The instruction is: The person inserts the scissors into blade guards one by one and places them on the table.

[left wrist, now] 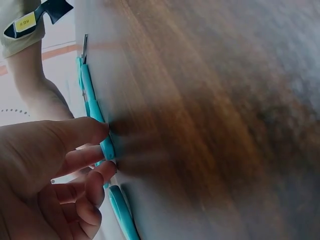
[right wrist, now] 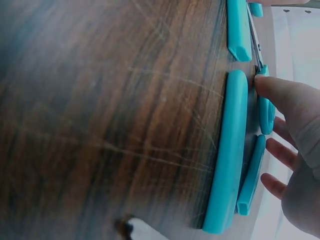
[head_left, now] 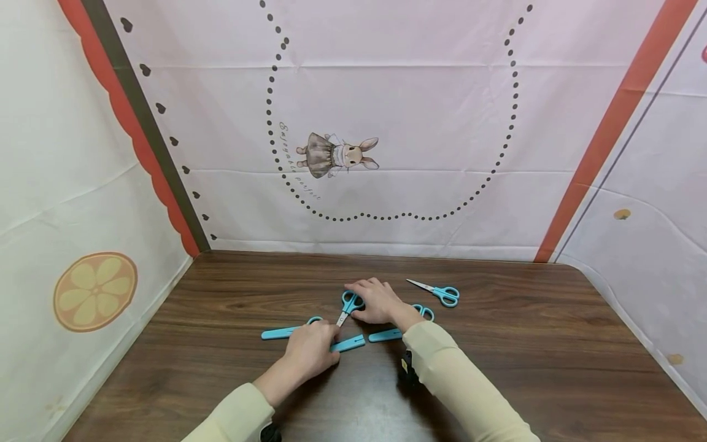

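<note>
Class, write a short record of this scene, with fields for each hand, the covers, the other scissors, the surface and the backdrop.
Left hand: pinches the middle cover
Right hand: at the handle end of the middle scissors
Other covers: left cover and right cover, both blue
Far scissors: blade bare, pointing left
Partly hidden: handle loop beside the left hand
Surface: brown wood-grain table
Backdrop: pale cloth with a printed rabbit

"Enjoyable perfect" on white backdrop [head_left: 403,123]; yellow wrist label [left wrist: 25,22] unclear.
</note>
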`<state>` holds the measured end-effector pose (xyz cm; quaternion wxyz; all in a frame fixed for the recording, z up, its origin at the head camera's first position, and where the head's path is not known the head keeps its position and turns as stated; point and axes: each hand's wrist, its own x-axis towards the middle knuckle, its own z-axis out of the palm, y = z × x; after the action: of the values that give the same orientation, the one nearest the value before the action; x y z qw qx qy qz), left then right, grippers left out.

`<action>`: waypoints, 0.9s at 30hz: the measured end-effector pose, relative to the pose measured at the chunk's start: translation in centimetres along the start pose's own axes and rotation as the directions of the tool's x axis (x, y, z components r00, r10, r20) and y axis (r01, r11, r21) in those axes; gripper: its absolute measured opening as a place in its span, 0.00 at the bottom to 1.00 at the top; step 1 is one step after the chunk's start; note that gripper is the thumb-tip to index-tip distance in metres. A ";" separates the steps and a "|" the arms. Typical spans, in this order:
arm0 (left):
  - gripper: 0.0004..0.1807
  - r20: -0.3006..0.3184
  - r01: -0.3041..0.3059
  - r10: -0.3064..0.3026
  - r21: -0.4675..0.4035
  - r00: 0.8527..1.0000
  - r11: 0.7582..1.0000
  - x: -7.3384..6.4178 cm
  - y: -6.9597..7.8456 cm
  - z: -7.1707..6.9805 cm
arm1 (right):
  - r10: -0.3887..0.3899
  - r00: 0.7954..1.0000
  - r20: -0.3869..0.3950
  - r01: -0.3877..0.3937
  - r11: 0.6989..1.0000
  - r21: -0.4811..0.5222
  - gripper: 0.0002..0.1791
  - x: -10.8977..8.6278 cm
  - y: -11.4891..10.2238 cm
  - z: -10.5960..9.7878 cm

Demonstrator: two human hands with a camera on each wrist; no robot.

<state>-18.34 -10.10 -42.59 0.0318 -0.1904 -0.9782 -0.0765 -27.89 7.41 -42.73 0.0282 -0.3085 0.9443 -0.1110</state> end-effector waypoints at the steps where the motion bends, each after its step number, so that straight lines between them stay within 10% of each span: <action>1: 0.06 -0.002 -0.003 0.003 -0.002 1.000 1.000 0.0 0.0 0.0 | 0.001 1.000 0.004 -0.001 1.000 -0.002 0.32 0.0 0.0 0.0; 27: 0.08 0.007 -0.027 0.027 -0.009 1.000 1.000 0.1 0.0 0.0 | 0.014 0.999 -0.040 -0.014 1.000 0.002 0.26 0.1 0.7 0.2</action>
<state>-18.45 -10.11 -42.55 0.0284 -0.2040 -0.9753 -0.0797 -28.39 7.87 -43.07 0.0102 -0.2996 0.9467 -0.1180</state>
